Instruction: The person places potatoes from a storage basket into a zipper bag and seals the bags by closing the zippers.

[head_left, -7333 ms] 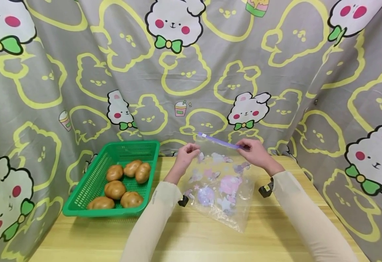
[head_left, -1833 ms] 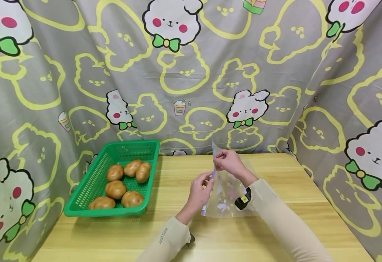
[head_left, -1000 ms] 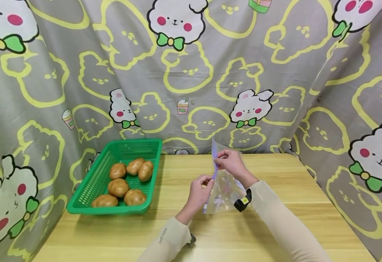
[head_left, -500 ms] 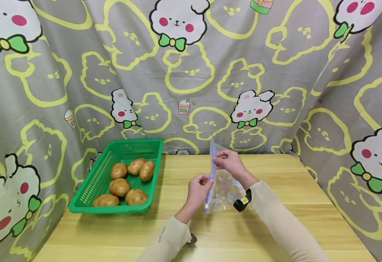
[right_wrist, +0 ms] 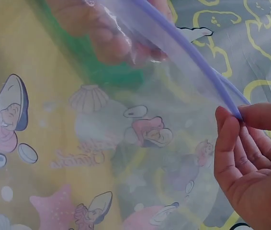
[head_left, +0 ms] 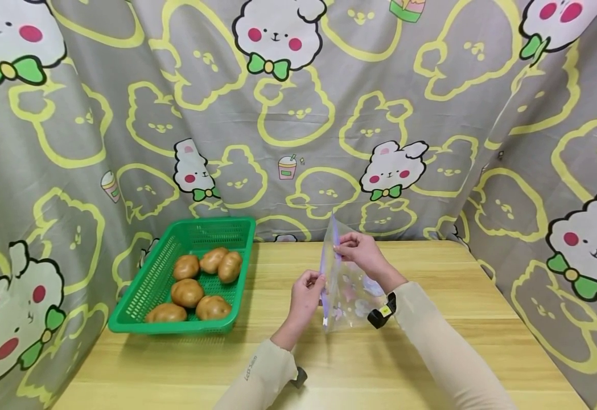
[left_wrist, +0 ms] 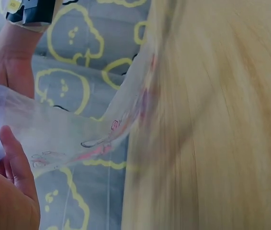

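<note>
A clear zip bag (head_left: 349, 296) with pink and white cartoon prints is held upright between both hands over the table. Its purple zip edge (right_wrist: 193, 50) has parted into two strips, so the mouth gapes. My left hand (head_left: 306, 299) pinches the near strip, just above the white slider (head_left: 325, 322). Farther back, my right hand (head_left: 362, 253) pinches the other strip between thumb and fingertips, as the right wrist view shows. Through the film in that view, the left hand's fingers (right_wrist: 109, 43) appear blurred. No contents show inside the bag.
A green plastic basket (head_left: 119, 319) stands on the left of the wooden table (head_left: 431, 341), holding several brown potatoes (head_left: 186, 293). A grey curtain (head_left: 298, 102) with cartoon prints hangs behind the table and along both sides.
The bag was first spread flat toward the camera with its zip edge across the top; it has since turned edge-on. In the last half second the left hand moved left and the mouth widened.
</note>
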Demonstrator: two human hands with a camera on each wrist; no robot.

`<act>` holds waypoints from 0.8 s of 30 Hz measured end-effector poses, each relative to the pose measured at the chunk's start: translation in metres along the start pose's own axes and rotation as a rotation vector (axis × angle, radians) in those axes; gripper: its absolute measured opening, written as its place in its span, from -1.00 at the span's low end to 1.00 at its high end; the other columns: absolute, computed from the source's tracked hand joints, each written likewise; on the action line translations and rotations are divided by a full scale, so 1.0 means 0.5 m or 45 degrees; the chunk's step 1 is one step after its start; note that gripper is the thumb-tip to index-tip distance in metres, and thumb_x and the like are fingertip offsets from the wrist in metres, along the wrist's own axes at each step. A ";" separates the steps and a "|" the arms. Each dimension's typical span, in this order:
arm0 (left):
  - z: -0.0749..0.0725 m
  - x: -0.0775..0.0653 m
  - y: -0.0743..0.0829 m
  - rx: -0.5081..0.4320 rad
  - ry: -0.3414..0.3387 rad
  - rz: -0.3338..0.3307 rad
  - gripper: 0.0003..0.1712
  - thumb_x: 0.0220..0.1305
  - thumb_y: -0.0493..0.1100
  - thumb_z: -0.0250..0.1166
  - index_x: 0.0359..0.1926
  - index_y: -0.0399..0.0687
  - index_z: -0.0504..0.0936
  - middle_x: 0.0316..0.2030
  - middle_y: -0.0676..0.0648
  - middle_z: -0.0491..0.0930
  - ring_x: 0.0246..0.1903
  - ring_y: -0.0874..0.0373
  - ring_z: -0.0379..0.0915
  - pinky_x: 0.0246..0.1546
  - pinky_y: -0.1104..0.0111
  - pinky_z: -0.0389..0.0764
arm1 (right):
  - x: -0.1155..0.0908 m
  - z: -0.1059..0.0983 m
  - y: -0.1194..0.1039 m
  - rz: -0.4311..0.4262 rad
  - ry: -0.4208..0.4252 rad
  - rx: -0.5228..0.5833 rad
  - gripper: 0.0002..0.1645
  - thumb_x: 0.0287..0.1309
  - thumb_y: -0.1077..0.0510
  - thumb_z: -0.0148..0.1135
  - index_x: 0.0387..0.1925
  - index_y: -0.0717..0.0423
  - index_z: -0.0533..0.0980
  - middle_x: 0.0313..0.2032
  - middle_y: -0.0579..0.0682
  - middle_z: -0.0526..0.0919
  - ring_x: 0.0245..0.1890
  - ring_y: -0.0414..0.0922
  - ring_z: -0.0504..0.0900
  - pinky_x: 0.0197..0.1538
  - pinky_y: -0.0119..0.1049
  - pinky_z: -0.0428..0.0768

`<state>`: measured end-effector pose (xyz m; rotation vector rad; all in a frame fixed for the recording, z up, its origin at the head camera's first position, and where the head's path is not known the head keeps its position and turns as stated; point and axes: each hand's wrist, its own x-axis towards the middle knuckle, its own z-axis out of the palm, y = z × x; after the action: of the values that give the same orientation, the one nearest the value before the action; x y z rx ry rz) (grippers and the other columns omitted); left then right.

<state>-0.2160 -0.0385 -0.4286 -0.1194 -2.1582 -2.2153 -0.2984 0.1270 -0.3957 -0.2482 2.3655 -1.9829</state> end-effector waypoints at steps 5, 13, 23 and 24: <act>-0.007 0.010 -0.008 -0.068 0.035 -0.010 -0.86 0.30 -0.32 0.16 -0.27 -0.39 0.48 -0.48 -0.07 0.48 -0.53 0.23 0.47 -0.60 0.42 0.57 | -0.002 -0.005 -0.002 -0.041 -0.015 -0.083 -0.71 0.12 0.40 0.22 -0.09 0.42 0.47 -0.30 0.12 0.57 -0.34 -0.13 0.58 -0.20 -0.24 0.61; -0.012 0.017 -0.004 -0.073 0.082 0.005 -0.88 0.28 -0.39 0.14 -0.21 -0.42 0.43 -0.40 -0.15 0.49 -0.47 0.10 0.53 -0.60 0.40 0.58 | -0.007 -0.008 0.006 -0.160 -0.063 -0.299 -0.67 0.02 0.48 0.12 -0.10 0.42 0.48 -0.31 0.16 0.53 -0.34 -0.09 0.48 -0.29 -0.32 0.51; -0.015 0.047 -0.049 -0.089 0.094 -0.024 -0.87 0.31 -0.37 0.12 -0.18 -0.40 0.43 -0.36 -0.17 0.50 -0.41 -0.05 0.57 -0.59 0.37 0.59 | -0.018 -0.002 0.017 -0.220 -0.100 -0.436 -0.82 0.16 0.39 0.10 -0.19 0.43 0.47 -0.44 0.16 0.57 -0.50 0.01 0.59 -0.43 -0.20 0.60; -0.016 0.052 -0.058 -0.093 0.099 -0.030 -0.87 0.32 -0.35 0.13 -0.18 -0.39 0.44 -0.36 -0.16 0.50 -0.41 -0.03 0.57 -0.59 0.36 0.59 | -0.020 -0.002 0.018 -0.215 -0.115 -0.413 -0.80 0.15 0.40 0.09 -0.17 0.45 0.45 -0.43 0.18 0.57 -0.49 0.03 0.60 -0.42 -0.19 0.61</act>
<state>-0.2447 -0.0450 -0.4552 -0.0102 -2.0510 -2.2716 -0.2897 0.1310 -0.4050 -0.5542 2.6742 -1.5943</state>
